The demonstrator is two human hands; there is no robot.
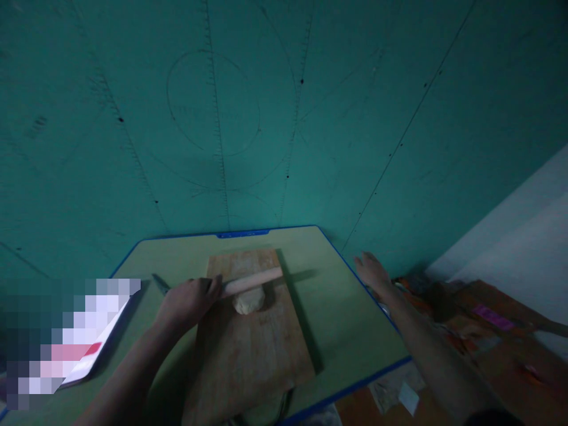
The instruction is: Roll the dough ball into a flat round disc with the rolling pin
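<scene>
My left hand (190, 302) is closed around one end of a pale wooden rolling pin (252, 281), which slants up to the right over a wooden cutting board (261, 355). A lump of dough (249, 300) lies on the board just below the pin; whether the two touch I cannot tell. Off to the right, my right hand (373, 272) is beyond the table's edge, away from the board. It grips nothing that I can see, and its fingers look stretched out.
The board lies on a pale green table (355, 331) with a blue rim, against a green wall (275, 118). A dark, narrow pointed object (160, 283) lies behind my left hand. At left is a partly blurred white tray-like thing (95, 349). Cardboard (488, 313) and clutter fill the right.
</scene>
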